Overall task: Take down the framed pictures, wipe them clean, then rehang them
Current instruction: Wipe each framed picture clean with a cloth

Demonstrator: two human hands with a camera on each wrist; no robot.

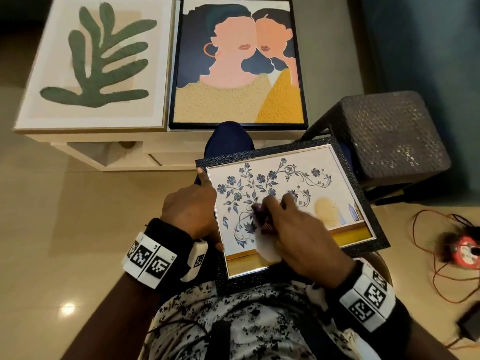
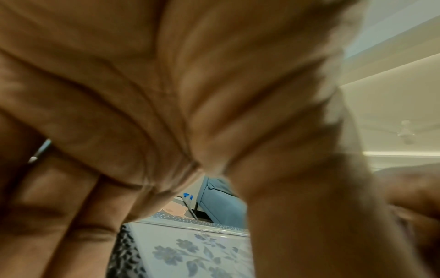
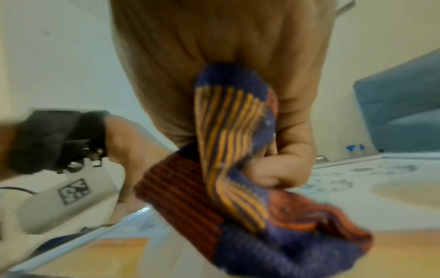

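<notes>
A floral picture [image 1: 324, 178] in a black textured frame lies tilted across my lap, glass side up. My left hand [image 1: 189, 211] grips its left edge, the index finger stretched along the frame. My right hand [image 1: 298, 235] is on the glass near the middle, fingers curled round a bunched purple and orange striped cloth [image 1: 262, 216] that it presses onto the glass. The right wrist view shows the cloth [image 3: 238, 169] pinched in the right hand's fingers [image 3: 285, 165]. In the left wrist view my left hand [image 2: 166, 94] fills most of the frame, above the floral picture [image 2: 185, 252].
Two more framed pictures lie flat on a white low table [image 1: 104, 141] ahead: a green leaf print [image 1: 98, 58] and a two-faces print [image 1: 239, 66]. A dark woven stool [image 1: 389, 136] stands to the right. A red cable reel [image 1: 465, 250] with orange wires lies on the floor.
</notes>
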